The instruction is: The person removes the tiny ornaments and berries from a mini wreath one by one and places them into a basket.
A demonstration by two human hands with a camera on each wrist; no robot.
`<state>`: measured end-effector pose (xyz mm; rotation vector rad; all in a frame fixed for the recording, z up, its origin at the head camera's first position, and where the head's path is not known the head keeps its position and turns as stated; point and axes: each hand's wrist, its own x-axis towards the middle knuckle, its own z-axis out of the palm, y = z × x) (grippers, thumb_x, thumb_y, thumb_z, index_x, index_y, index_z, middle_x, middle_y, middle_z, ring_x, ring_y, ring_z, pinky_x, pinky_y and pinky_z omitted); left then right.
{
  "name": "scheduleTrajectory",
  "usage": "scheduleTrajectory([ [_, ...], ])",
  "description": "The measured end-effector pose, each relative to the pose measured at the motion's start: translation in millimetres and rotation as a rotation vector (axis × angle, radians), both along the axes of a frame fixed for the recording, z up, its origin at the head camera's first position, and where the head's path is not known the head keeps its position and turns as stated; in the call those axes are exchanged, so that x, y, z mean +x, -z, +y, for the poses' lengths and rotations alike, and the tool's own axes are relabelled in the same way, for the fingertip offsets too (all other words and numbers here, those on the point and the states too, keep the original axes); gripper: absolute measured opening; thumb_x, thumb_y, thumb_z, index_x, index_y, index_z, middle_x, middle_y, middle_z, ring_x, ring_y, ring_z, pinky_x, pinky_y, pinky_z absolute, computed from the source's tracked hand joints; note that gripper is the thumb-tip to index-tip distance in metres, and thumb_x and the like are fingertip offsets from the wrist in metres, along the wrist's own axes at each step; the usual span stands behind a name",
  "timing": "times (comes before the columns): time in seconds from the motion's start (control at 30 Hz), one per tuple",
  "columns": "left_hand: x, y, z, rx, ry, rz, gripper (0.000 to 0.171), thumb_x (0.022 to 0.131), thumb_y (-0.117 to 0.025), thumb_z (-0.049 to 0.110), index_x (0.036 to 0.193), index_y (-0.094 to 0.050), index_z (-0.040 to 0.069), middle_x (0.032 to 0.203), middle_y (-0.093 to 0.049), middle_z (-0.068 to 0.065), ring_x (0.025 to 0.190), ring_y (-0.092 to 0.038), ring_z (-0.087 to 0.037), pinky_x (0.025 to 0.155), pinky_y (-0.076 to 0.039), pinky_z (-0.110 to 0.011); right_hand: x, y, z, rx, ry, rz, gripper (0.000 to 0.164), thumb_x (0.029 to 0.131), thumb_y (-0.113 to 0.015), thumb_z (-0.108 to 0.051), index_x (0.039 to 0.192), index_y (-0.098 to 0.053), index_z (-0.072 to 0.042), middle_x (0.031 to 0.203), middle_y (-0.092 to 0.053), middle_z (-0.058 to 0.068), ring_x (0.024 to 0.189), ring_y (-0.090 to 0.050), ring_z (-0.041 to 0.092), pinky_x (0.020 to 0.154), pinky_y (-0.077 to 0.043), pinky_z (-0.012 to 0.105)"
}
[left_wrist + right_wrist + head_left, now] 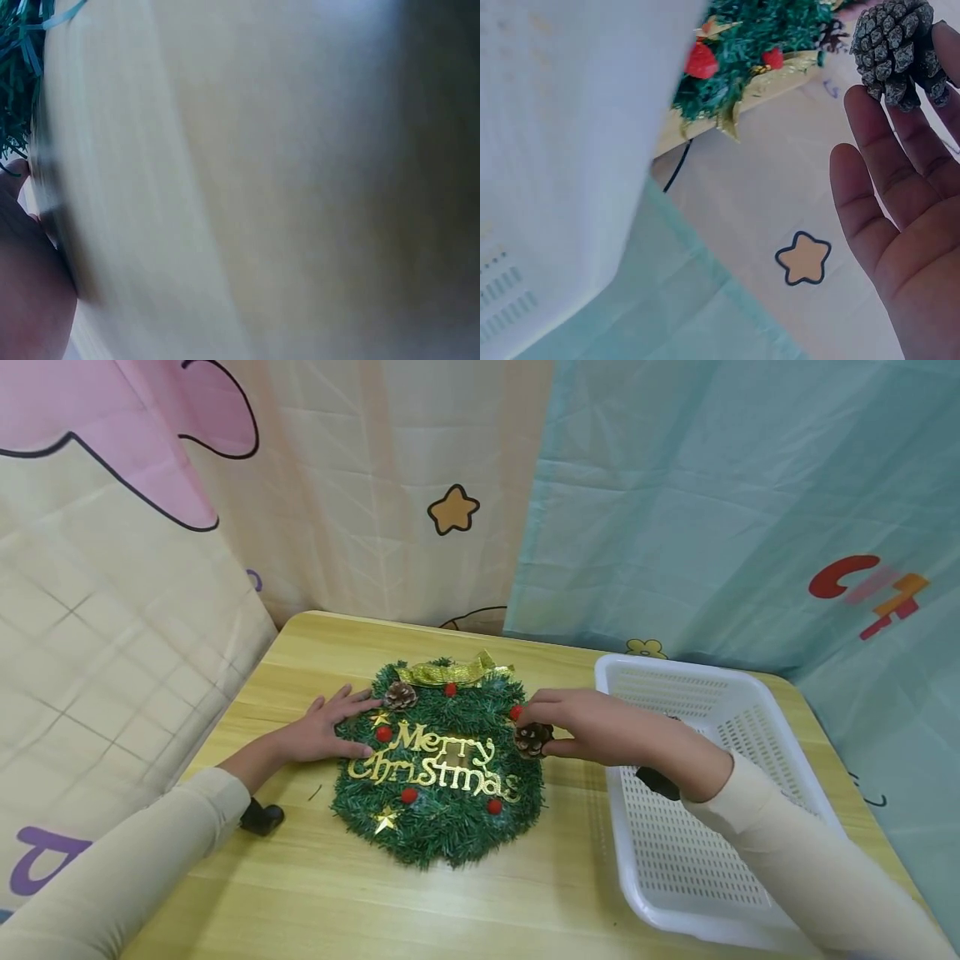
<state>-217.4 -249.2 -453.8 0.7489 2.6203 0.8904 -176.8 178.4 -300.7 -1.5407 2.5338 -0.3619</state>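
A green tinsel wreath lies flat on the table, with a gold "Merry Christmas" sign across its middle. My left hand rests with spread fingers on the wreath's left edge, beside a pine cone. On the other side, my right hand pinches a second pine cone at the wreath's right edge. In the right wrist view this pine cone is held between thumb and fingertips. Red balls, gold stars and a gold ribbon bow decorate the wreath.
A white plastic basket with slotted walls stands on the right of the wooden table, under my right forearm. Printed curtains hang behind and beside the table. The left wrist view is mostly blurred tabletop.
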Motion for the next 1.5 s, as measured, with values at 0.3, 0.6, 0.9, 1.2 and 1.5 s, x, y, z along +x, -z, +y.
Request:
scheduleTrajectory([
  [0.3, 0.7, -1.0, -1.5, 0.000, -0.004, -0.010, 0.086, 0.088, -0.073, 0.047, 0.157, -0.032, 0.017, 0.164, -0.015, -0.016, 0.148, 0.008, -0.043, 0.110, 0.011, -0.068, 7.4, 2.8, 24.4, 0.027, 0.107, -0.030, 0.035, 0.091, -0.074, -0.011, 0.124, -0.064, -0.014, 0.116, -0.059, -0.006, 0.099, -0.061, 0.010, 0.082, -0.054, 0.033],
  [0.6, 0.8, -0.4, -0.6, 0.009, 0.003, -0.013, 0.086, 0.088, -0.073, 0.047, 0.157, -0.032, 0.017, 0.164, -0.014, -0.017, 0.148, 0.008, -0.044, 0.110, 0.011, -0.068, 7.9, 7.9, 50.2, -0.008, 0.205, -0.009, 0.037, 0.088, -0.076, -0.007, 0.122, -0.064, -0.011, 0.117, -0.062, -0.004, 0.104, -0.061, 0.013, 0.085, -0.054, 0.036],
  [0.9, 0.2, 1.1, -0.7, 0.011, 0.002, 0.001, 0.085, 0.088, -0.073, 0.047, 0.157, -0.032, 0.018, 0.164, -0.015, -0.017, 0.148, 0.007, -0.044, 0.110, 0.010, -0.069, 8.3, 10.8, 69.9, -0.033, 0.287, -0.017, 0.036, 0.087, -0.077, -0.007, 0.121, -0.065, -0.012, 0.114, -0.063, -0.005, 0.103, -0.061, 0.012, 0.084, -0.054, 0.040],
  [1.2, -0.9, 0.4, 0.1, 0.002, -0.002, -0.013, 0.088, 0.087, -0.073, 0.049, 0.157, -0.031, 0.019, 0.165, -0.014, -0.014, 0.149, 0.008, -0.041, 0.111, 0.012, -0.066, 12.4, 8.4, 83.0, -0.048, 0.330, -0.010, 0.038, 0.089, -0.076, -0.009, 0.124, -0.064, -0.014, 0.117, -0.063, -0.007, 0.103, -0.061, 0.010, 0.083, -0.053, 0.039],
  [1.5, -0.8, 0.2, -0.3, 0.004, 0.002, -0.013, 0.087, 0.087, -0.073, 0.048, 0.157, -0.031, 0.018, 0.164, -0.014, -0.015, 0.149, 0.009, -0.042, 0.110, 0.012, -0.067, 13.4, 3.0, 96.3, -0.029, 0.378, 0.050, 0.039, 0.086, -0.078, -0.009, 0.122, -0.065, -0.013, 0.114, -0.064, -0.006, 0.102, -0.062, 0.012, 0.082, -0.053, 0.039],
])
